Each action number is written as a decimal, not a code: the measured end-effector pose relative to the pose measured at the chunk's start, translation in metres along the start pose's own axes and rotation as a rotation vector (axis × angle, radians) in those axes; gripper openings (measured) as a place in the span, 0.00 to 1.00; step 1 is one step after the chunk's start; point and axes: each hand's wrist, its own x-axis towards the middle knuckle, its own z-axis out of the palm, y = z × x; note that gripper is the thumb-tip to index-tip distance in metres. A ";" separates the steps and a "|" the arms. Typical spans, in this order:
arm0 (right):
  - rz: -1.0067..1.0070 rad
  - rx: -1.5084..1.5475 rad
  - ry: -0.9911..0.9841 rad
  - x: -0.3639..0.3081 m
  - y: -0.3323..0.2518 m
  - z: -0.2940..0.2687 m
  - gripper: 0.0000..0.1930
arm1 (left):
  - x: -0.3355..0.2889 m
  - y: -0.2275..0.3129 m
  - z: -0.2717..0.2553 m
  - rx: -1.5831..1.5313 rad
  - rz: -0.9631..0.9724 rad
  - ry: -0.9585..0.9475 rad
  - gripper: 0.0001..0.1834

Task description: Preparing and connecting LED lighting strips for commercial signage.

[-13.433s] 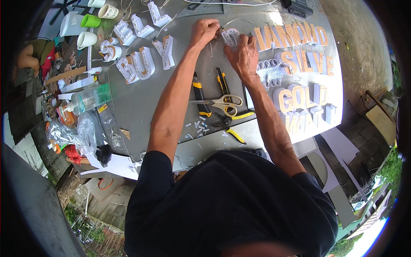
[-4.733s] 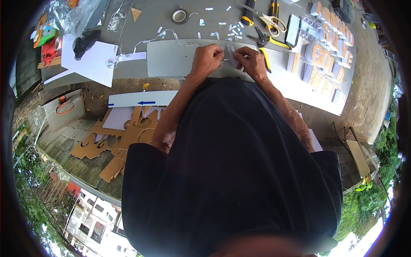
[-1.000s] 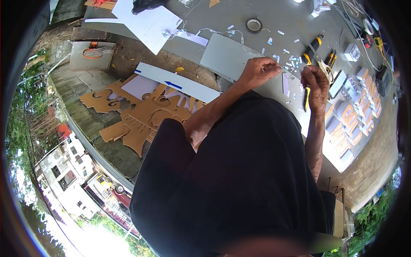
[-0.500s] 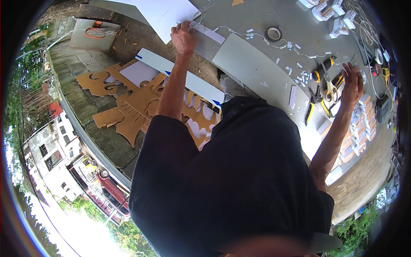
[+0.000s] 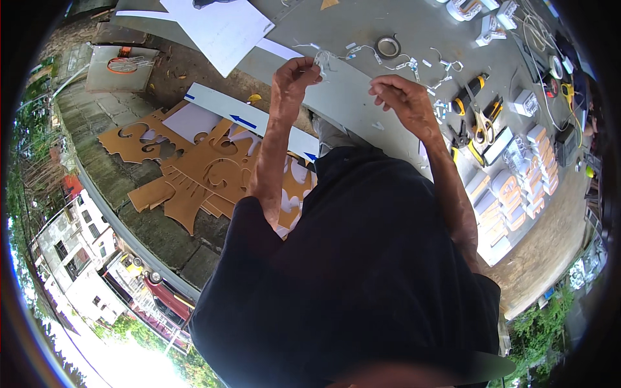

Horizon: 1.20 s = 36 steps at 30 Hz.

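Note:
My left hand [image 5: 294, 84] is pinched on a small tangle of thin whitish wire [image 5: 325, 63] above the grey table. Close by on the table runs a string of small white LED modules [image 5: 414, 63], its wire bent into loops. To its right my right hand [image 5: 404, 100] hovers with fingers half bent and slightly apart, and I see nothing in it. A pale grey sheet [image 5: 343, 97] lies beneath both hands. Loose white modules [image 5: 442, 110] are scattered beyond my right wrist, near scissors [image 5: 482, 126] and yellow-and-black cutters [image 5: 475, 154].
A roll of dark tape [image 5: 388, 46] sits behind the module string. Raised block letters [image 5: 511, 200] cover the right side. A white board [image 5: 223, 35] extends past the table's left edge. Brown cut-out sheets [image 5: 213, 168] and a white strip with blue arrows [image 5: 259, 126] lie lower left.
My right hand has come left from beside the tools to near my left hand. My left hand has left the white board's corner and moved right and nearer. The module string has bunched up.

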 end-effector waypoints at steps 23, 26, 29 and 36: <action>0.009 0.532 0.329 -0.040 -0.011 -0.061 0.12 | -0.047 0.015 0.053 -0.081 -0.129 -0.721 0.15; -0.026 0.557 0.366 -0.046 -0.010 -0.079 0.10 | -0.048 0.021 0.054 -0.144 -0.197 -0.818 0.15; -0.072 0.579 0.382 -0.050 -0.001 -0.097 0.08 | -0.050 0.025 0.058 -0.204 -0.210 -0.857 0.16; -0.127 0.587 0.488 -0.058 0.011 -0.123 0.08 | -0.052 0.019 0.061 -0.412 -0.266 -0.897 0.19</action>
